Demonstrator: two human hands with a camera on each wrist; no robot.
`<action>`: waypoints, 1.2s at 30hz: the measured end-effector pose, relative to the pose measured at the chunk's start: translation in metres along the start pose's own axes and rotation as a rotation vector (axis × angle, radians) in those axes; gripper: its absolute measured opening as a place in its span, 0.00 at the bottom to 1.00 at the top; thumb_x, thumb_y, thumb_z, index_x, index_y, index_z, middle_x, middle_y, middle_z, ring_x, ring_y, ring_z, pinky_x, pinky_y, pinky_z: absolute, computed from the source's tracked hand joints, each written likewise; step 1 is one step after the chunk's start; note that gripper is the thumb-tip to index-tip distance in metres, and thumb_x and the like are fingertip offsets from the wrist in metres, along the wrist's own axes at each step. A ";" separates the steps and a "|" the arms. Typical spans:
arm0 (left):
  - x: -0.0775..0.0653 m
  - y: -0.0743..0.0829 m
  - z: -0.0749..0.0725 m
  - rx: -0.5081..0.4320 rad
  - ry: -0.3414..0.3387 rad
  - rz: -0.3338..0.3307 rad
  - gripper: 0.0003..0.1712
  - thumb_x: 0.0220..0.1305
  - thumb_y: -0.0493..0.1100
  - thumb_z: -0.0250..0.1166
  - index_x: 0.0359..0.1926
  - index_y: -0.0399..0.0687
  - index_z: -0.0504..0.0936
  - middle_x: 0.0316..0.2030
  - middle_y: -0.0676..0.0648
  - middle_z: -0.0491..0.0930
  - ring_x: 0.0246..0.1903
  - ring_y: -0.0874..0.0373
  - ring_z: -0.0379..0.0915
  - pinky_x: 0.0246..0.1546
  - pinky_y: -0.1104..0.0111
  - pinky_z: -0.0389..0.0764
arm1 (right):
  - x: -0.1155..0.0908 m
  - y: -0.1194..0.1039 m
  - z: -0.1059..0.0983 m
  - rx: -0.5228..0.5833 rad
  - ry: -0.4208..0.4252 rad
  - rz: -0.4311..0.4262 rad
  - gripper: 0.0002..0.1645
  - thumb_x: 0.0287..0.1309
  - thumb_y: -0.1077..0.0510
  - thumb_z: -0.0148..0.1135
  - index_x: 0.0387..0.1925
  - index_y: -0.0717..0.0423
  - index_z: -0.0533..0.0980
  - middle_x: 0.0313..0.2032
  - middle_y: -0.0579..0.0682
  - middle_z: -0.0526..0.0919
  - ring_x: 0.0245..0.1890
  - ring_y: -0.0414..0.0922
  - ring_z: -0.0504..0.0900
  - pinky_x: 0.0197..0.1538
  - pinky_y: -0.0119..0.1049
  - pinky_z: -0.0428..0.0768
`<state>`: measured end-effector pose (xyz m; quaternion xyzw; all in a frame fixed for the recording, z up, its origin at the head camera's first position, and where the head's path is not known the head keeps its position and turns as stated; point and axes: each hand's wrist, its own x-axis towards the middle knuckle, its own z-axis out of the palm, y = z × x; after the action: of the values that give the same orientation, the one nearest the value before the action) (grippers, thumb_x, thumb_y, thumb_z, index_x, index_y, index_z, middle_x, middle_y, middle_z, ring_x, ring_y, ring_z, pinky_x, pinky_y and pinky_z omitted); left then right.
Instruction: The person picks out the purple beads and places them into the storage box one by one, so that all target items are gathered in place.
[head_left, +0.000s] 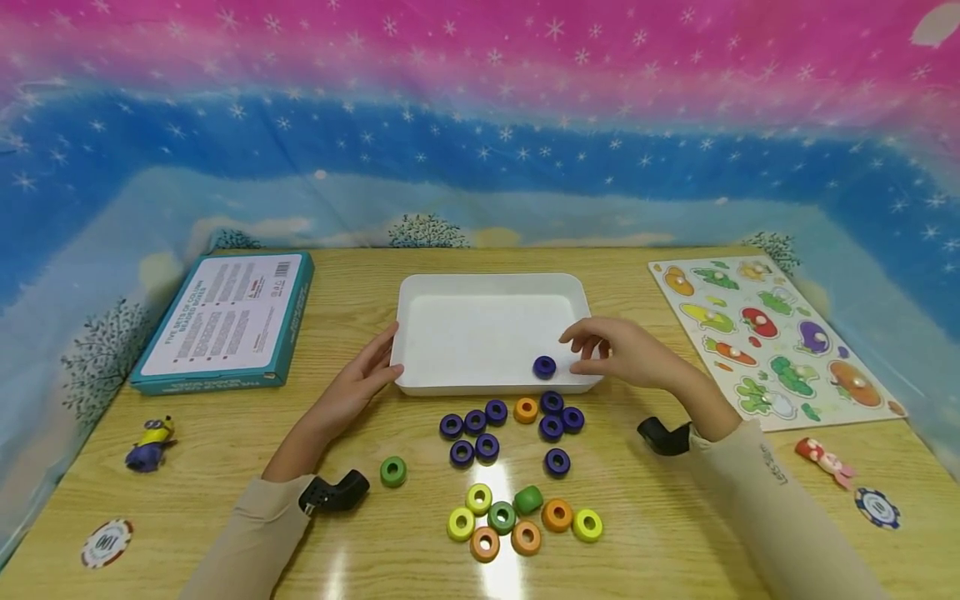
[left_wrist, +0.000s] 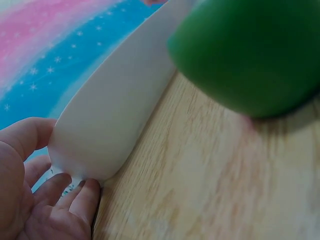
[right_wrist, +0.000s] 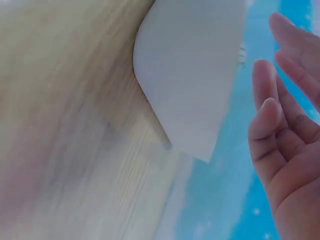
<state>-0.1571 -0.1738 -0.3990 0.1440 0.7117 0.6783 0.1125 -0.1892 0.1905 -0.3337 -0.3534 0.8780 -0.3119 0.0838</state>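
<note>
A white rectangular tray lies on the table with a dark purple ring-shaped bead inside, near its front right corner. My left hand rests against the tray's left side, its fingertips touching the white wall in the left wrist view. Above the tray's right end hovers my right hand, loosely bent and apart from the bead. The right wrist view shows nothing between those fingers. Several purple beads and an orange bead lie just in front of the tray.
Nearer me are yellow, orange and green beads; another green bead sits by my left wrist. A teal box and minion figure lie left. A vegetable puzzle board and poker chip lie right.
</note>
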 end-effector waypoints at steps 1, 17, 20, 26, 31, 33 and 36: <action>0.000 0.000 0.000 0.002 -0.002 0.002 0.36 0.59 0.44 0.53 0.64 0.52 0.44 0.63 0.47 0.42 0.60 0.56 0.42 0.55 0.63 0.51 | -0.005 -0.001 0.000 0.005 0.022 -0.004 0.21 0.46 0.52 0.60 0.43 0.56 0.72 0.32 0.49 0.75 0.28 0.37 0.71 0.28 0.31 0.71; 0.000 0.002 -0.003 0.022 -0.013 0.004 0.36 0.60 0.42 0.51 0.64 0.50 0.43 0.63 0.46 0.41 0.60 0.55 0.39 0.56 0.61 0.49 | -0.046 -0.015 0.030 -0.008 -0.106 0.074 0.19 0.47 0.53 0.60 0.42 0.55 0.73 0.26 0.39 0.74 0.25 0.34 0.71 0.28 0.29 0.72; 0.000 0.002 -0.002 0.016 -0.017 0.009 0.35 0.60 0.41 0.51 0.64 0.50 0.43 0.63 0.45 0.41 0.60 0.54 0.39 0.56 0.60 0.49 | -0.043 -0.017 0.037 -0.043 -0.119 0.103 0.22 0.45 0.52 0.61 0.44 0.56 0.72 0.26 0.40 0.73 0.25 0.35 0.70 0.28 0.29 0.71; 0.000 -0.001 -0.003 0.002 -0.022 0.013 0.35 0.60 0.42 0.51 0.64 0.52 0.43 0.63 0.45 0.41 0.60 0.54 0.40 0.56 0.60 0.49 | -0.039 -0.019 0.043 -0.077 -0.114 0.110 0.20 0.43 0.49 0.63 0.39 0.53 0.73 0.25 0.40 0.72 0.23 0.35 0.69 0.26 0.28 0.70; 0.000 -0.001 -0.002 0.005 -0.015 0.007 0.37 0.59 0.44 0.52 0.64 0.51 0.43 0.63 0.46 0.41 0.60 0.55 0.40 0.56 0.62 0.50 | -0.040 -0.022 0.038 -0.072 -0.142 0.129 0.18 0.42 0.49 0.63 0.37 0.49 0.73 0.24 0.39 0.71 0.23 0.35 0.69 0.26 0.28 0.70; 0.000 -0.001 -0.002 0.005 -0.010 0.008 0.37 0.59 0.45 0.53 0.64 0.50 0.43 0.63 0.47 0.41 0.60 0.56 0.41 0.55 0.63 0.51 | -0.041 -0.024 0.032 -0.069 -0.148 0.133 0.17 0.43 0.50 0.63 0.38 0.49 0.73 0.24 0.38 0.71 0.23 0.35 0.69 0.26 0.29 0.70; 0.000 0.000 -0.001 0.002 -0.003 0.007 0.37 0.58 0.45 0.53 0.64 0.51 0.44 0.63 0.47 0.42 0.60 0.57 0.41 0.55 0.65 0.52 | -0.039 -0.025 0.021 -0.071 -0.137 0.104 0.18 0.45 0.50 0.61 0.40 0.49 0.72 0.24 0.38 0.72 0.24 0.35 0.70 0.27 0.29 0.70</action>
<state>-0.1572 -0.1749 -0.3989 0.1475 0.7117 0.6777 0.1111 -0.1380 0.1926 -0.3377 -0.3306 0.8978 -0.2509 0.1474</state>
